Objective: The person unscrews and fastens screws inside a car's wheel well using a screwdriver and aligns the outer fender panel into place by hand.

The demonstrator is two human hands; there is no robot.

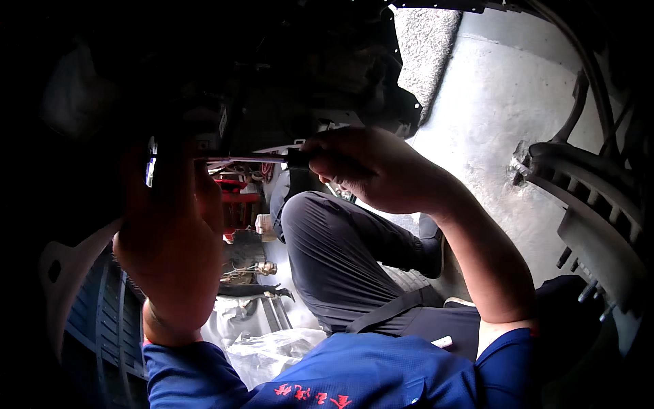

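My right hand (pixel 357 167) is closed around the dark handle of a screwdriver (pixel 252 157), whose slim metal shaft lies nearly level, pointing left. The tip disappears by my left hand (pixel 170 238), which is raised into deep shadow under a dark panel (pixel 320 68) with small holes along its edge. The fingers of my left hand are too dark to make out, as is whatever they touch. A small bright metallic spot (pixel 151 163) shows beside them.
A metal assembly with protruding studs (pixel 593 211) stands at the right, before pale floor (pixel 490 88). My bent leg (pixel 327 252) is below. A red object (pixel 231 198), clear plastic sheeting (pixel 272 347) and a blue slatted surface (pixel 102 313) lie at lower left.
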